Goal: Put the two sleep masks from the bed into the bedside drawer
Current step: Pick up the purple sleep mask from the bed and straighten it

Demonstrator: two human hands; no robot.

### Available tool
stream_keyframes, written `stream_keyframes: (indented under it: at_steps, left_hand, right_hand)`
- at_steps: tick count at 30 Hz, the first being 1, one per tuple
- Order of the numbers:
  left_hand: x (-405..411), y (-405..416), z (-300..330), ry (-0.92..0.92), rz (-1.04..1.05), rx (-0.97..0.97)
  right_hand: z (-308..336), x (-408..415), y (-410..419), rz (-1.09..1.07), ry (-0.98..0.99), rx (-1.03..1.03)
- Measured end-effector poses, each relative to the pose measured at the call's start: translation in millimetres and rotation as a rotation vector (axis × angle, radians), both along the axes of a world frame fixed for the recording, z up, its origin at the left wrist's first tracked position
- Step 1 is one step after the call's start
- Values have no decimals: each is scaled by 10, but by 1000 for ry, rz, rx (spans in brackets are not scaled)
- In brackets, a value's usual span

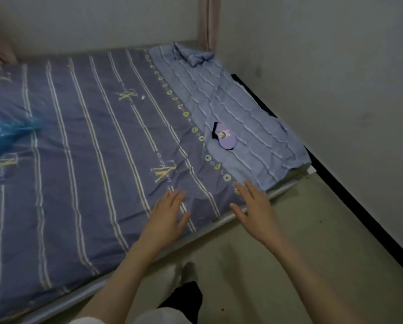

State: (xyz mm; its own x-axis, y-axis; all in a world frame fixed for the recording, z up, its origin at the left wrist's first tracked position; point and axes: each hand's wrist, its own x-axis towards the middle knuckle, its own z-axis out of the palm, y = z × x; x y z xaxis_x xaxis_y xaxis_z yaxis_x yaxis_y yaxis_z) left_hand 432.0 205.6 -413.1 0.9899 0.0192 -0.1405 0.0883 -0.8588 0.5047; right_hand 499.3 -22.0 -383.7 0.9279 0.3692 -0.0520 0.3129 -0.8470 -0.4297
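Observation:
A lilac sleep mask point(226, 137) with a cartoon print and a black strap lies on the pale blue pillow point(242, 127) at the right end of the bed point(79, 148). Whether a second mask lies with it I cannot tell. My left hand point(166, 215) hovers with fingers spread over the striped purple sheet near the bed's front edge. My right hand point(254, 206) is stretched out over the bed's front corner, fingers apart, holding nothing. Both hands are well short of the mask. No bedside drawer shows.
A blue plastic bag point(6, 134) lies on the bed at the left edge. Grey walls close in the bed behind and on the right, with a black skirting strip point(359, 206). Bare floor point(289, 265) runs along the bed's metal rail point(195, 235). My feet point(184, 274) show below.

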Motion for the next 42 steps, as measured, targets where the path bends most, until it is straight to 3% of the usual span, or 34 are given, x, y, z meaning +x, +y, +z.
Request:
stream_keyframes:
  at_steps: [12, 19, 26, 32, 35, 42]
  left_hand:
    - [2314, -755, -350, 118, -232, -53]
    - [3499, -1060, -1064, 242, -61, -2]
    - [4393, -1596, -1847, 330, 158, 70]
    - [4862, -1496, -2383, 298, 195, 148]
    - [4967, -1416, -2553, 301, 255, 122]
    - [5016, -1478, -2517, 177, 462, 32]
  right_hand:
    - [-445, 1883, -742, -118, 46, -47]
    - [-1301, 3307, -1106, -15, 230, -174]
    - [-2232, 4440, -1300, 128, 252, -327]
    - [-2860, 4816, -1414, 179, 256, -362]
    - [-3013, 4811, -1463, 160, 194, -281]
    - [-3070, 4814, -1484, 156, 189, -264]
